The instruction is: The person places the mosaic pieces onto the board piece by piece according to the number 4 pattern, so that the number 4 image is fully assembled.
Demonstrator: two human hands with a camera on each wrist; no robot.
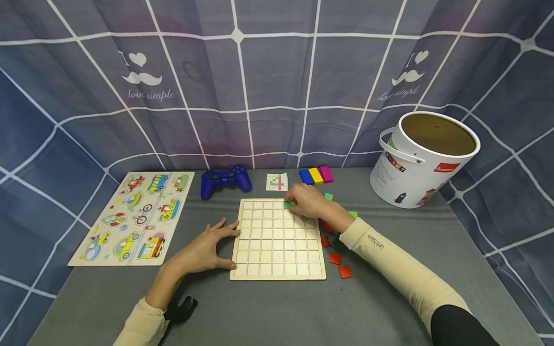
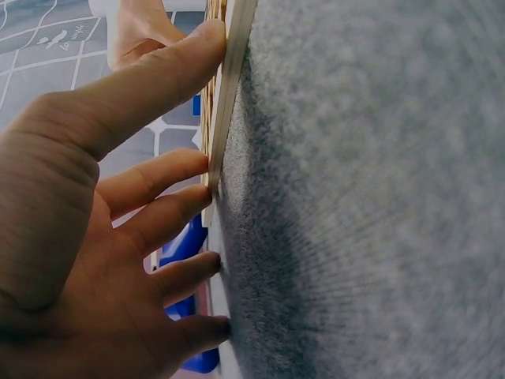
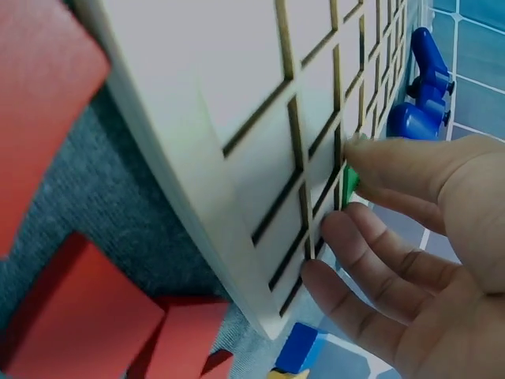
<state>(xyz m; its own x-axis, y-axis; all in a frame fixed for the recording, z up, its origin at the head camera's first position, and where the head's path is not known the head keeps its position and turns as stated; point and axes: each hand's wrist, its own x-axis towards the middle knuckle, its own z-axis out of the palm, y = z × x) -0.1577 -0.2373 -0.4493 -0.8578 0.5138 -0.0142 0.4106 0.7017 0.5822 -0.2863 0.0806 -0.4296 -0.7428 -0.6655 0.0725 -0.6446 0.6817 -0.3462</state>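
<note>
Grey felt tabletop [image 1: 277, 307]: right hand [image 1: 308, 201] pinches a green tile [image 1: 287, 204] over the grid board [image 1: 278, 262] top row; left hand [image 1: 207, 247], fingers spread, braces the board's left edge.

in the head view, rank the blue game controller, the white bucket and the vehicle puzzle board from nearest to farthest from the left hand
Measured from the left hand, which rests flat at the left edge of the wooden grid board:
1. Vehicle puzzle board, just to its left.
2. Blue game controller, behind it, toward the curtain.
3. White bucket, far off at the right side of the table.
</note>
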